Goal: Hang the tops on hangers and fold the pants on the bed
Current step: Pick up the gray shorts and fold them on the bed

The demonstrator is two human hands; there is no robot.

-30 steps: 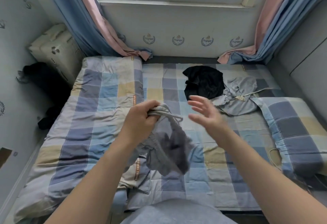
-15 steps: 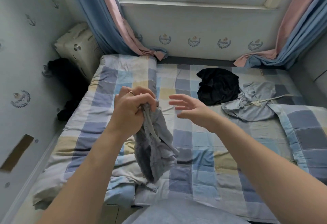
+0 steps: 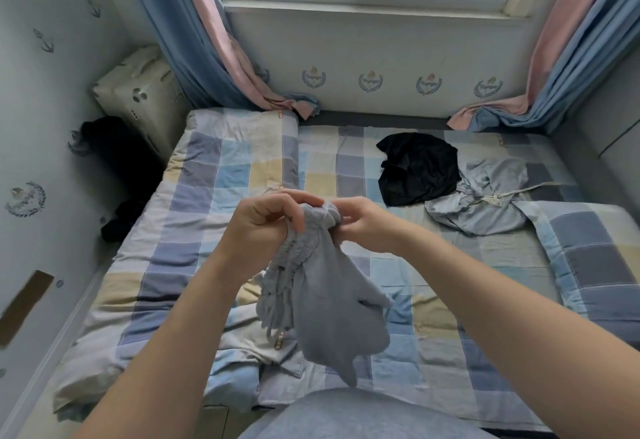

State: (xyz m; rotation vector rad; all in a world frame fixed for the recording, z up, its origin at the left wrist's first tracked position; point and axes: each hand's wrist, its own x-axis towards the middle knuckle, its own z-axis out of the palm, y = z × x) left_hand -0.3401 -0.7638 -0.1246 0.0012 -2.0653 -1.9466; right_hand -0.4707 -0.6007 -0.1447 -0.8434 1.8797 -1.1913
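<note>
The grey pants [image 3: 329, 303] hang in the air over the near end of the bed [image 3: 214, 196]. The left hand [image 3: 266, 227] has its fingers curled tight round the bunched-up top edge. The right hand [image 3: 363, 227] pinches the same edge just beside it, so both hands grip the cloth close together. I think they hold the top so the rest can drop down, and so the waist can be found and pulled wide for folding.

The cloth looks soft, thin and floppy. It hangs in loose flaps. The top part is all wrinkly, like stretchy elastic, and thin cords dangle from it. It is too scrunched up to be sure of its whole shape.

At the far end of the bed lies a black lump of clothes [image 3: 415, 171], all crumpled. Touching it is a pale blue-grey piece of clothing [image 3: 481, 203] with a light string tied in a knot. I think they are waiting for their turn. The bed cover has blue, grey and yellow squares and looks puffy on the bed's left side.
</note>
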